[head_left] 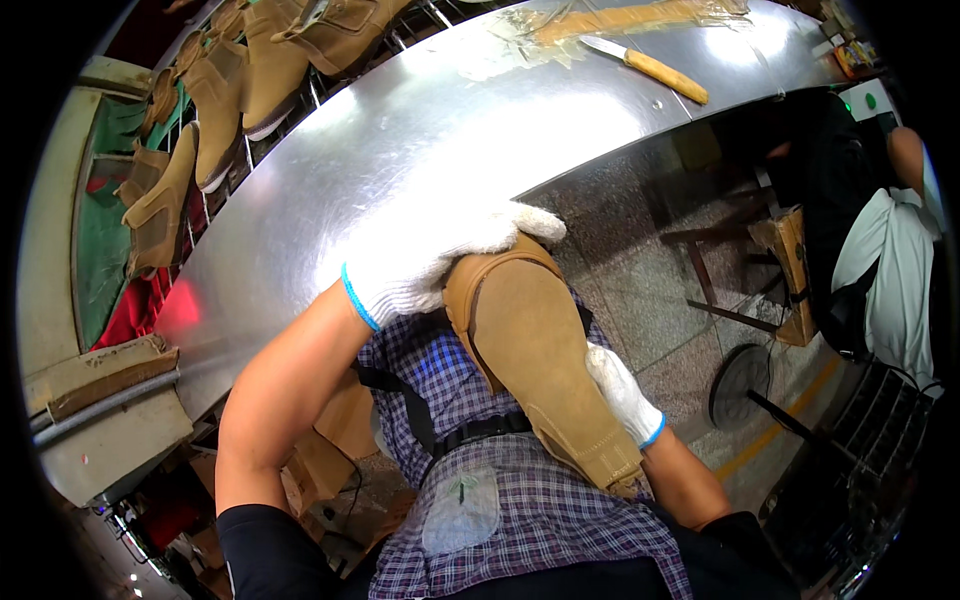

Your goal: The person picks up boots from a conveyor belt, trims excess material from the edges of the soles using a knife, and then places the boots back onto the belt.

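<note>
Matt suede boot (pixel 540 360), glossy metal table (pixel 400 150), knit gloves (pixel 420 265)

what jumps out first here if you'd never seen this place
The tan suede boot at centre, held against the person's checked shirt by two white knit-gloved hands: the left hand over its toe end, the right hand under its side. Behind it lies a broad shiny steel worktable, with a wooden-handled knife at its far end. A rack of matching tan boots lines the upper left.

A curved, shiny metal surface (pixel 400 150) carries a yellow-handled knife (pixel 645 66) and a crumpled clear plastic sheet (pixel 600 25) (both at its far end).
</note>
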`<action>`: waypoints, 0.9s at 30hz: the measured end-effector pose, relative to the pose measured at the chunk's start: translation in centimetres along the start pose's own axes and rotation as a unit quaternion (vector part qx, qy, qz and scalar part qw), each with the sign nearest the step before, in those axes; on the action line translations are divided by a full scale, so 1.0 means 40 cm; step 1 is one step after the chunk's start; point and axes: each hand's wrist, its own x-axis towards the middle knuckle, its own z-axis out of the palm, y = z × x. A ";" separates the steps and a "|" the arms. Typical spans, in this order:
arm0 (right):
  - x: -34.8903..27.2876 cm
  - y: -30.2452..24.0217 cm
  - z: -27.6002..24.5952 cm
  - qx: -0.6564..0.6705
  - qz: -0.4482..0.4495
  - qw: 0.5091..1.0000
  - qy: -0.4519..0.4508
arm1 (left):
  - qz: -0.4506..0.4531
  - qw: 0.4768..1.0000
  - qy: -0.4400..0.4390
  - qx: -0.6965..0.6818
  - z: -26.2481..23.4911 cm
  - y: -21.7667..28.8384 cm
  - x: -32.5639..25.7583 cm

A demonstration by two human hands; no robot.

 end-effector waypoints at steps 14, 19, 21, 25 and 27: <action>0.097 -0.123 0.086 -0.127 -0.141 0.981 -0.040 | 0.114 0.987 0.082 -0.082 0.109 0.105 -0.138; 0.101 -0.171 0.293 -0.125 -0.236 0.964 -0.009 | 0.092 0.988 0.120 0.028 0.091 0.315 -0.225; 0.090 -0.199 0.312 -0.326 -0.191 0.925 -0.030 | 0.063 0.988 0.130 0.047 0.043 0.313 -0.233; 0.099 -0.396 0.282 -0.686 -0.076 0.708 -0.149 | 0.046 0.967 0.246 -0.047 -0.037 0.145 -0.361; 0.166 -0.436 0.203 -0.674 -0.378 0.633 0.051 | 0.077 0.951 0.271 -0.128 -0.070 0.095 -0.426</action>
